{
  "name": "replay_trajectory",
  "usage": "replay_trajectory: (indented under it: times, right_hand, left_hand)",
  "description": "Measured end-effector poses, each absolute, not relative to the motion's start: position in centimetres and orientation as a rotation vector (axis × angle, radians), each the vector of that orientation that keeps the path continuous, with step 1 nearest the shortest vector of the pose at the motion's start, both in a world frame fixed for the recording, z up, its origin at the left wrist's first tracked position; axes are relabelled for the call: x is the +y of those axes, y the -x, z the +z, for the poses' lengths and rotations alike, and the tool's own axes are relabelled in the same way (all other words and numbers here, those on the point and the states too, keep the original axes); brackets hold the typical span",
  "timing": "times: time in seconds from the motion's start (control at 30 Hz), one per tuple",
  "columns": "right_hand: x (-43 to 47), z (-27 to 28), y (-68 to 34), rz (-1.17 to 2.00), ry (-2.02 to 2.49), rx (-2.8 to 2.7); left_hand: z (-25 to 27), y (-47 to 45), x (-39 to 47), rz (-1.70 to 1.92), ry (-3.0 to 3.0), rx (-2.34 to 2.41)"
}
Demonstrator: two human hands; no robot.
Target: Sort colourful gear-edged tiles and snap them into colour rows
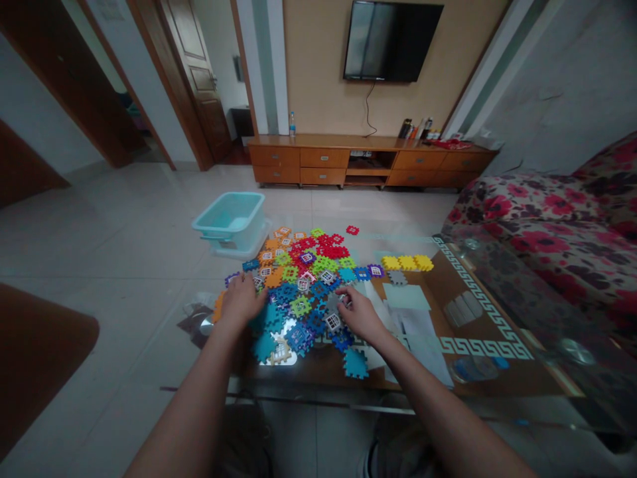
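Spanning the near edge of the glass table [482,347], both bare forearms lead in to a spread of notched, interlocking pieces [288,292].

Left hand [241,299]: palm down over the left side of the spread, near orange pieces [273,277] and a blue one [251,264]. Grip cannot be told; the back of the hand hides what lies under it.

Right hand [359,312]: at the right side of the spread, thumb and fingers curled close together beside a grey piece [332,303] (whether they pinch it or only touch it, cannot tell). A white window-patterned piece [332,322] lies just below the fingers.

Pieces by colour: red [311,252] toward the far side, lime green mixed through the middle, blue and teal nearer the person. One teal square [355,364] sits at the near right. Yellow pieces [407,263] form a row to the right, apart from the spread.

Surroundings: turquoise tub [253,231] beyond the spread at far left; paper sheets [421,342] right of the right hand; television [391,43] on the wall above a wooden cabinet [323,158].
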State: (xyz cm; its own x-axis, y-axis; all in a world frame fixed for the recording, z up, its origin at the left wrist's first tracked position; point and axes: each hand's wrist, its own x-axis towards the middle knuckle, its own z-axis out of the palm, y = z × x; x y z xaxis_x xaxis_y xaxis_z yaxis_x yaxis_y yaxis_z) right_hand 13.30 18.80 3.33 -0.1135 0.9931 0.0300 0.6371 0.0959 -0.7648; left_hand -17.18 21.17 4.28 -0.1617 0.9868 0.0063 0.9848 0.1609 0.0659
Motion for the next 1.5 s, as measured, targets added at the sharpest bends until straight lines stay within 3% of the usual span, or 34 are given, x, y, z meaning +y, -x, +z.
replay_trajectory:
  times: [1.5]
  right_hand:
    - [19.0, 4.4, -13.8, 0.714, 1.655, -1.859]
  left_hand:
    - [2.5, 15.9, 22.7, 0.325, -1.67, 2.282]
